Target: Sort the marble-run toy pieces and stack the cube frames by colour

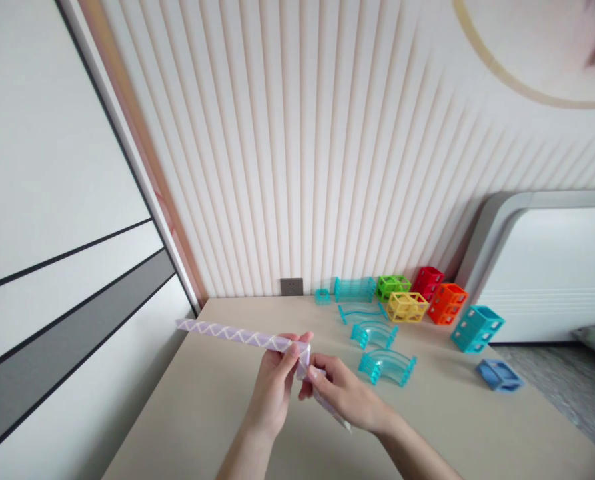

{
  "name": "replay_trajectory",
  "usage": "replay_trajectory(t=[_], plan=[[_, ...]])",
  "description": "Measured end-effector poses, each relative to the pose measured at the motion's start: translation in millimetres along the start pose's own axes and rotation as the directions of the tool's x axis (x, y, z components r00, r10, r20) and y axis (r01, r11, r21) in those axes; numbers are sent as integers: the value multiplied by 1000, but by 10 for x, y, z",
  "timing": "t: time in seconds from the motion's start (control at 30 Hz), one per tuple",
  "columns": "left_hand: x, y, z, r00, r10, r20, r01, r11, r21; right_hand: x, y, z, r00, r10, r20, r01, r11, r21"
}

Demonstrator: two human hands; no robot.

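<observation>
A pale purple snake puzzle (232, 335) with white zigzag edges is held above the table. Its long straight part points left, and it bends near my hands, with a shorter end slanting down to the right. My left hand (272, 383) pinches the long part close to the bend, thumb on top. My right hand (342, 390) is closed around the shorter part just past the bend, thumb pressed against it. Fingers hide some of the segments there. To the right of my hands lies a clear teal curved track piece (387, 367), apart from them.
More teal track pieces (355, 289) lie toward the wall. Green (392, 287), yellow (406, 307), red (427, 283), orange (446, 303), teal (476, 329) and blue (499, 375) frame blocks stand on the table's right (217, 407). A white cabinet (127, 373) borders the left; a wall socket (291, 287) is behind.
</observation>
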State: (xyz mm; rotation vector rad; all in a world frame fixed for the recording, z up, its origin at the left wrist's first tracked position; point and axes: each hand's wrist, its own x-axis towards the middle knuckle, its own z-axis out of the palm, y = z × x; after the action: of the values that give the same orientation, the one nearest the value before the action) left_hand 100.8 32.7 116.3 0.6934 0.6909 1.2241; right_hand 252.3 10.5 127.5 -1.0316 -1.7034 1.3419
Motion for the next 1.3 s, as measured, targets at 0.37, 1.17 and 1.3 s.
replay_trajectory(t=[0.37, 1.17, 1.3], plan=[[-105, -377, -218, 990, 17, -141, 5, 988, 152, -127, 456, 151, 978, 172, -114, -186, 975, -119], [-317, -613, -374, 963, -89, -255, 100, 995, 28, -412, 409, 182, 927, 372, -53, -312, 839, 446], [-330, -673, -307, 948, -43, -316, 72, 994, 82, -433, 498, 251, 906, 410, -109, -293, 791, 538]])
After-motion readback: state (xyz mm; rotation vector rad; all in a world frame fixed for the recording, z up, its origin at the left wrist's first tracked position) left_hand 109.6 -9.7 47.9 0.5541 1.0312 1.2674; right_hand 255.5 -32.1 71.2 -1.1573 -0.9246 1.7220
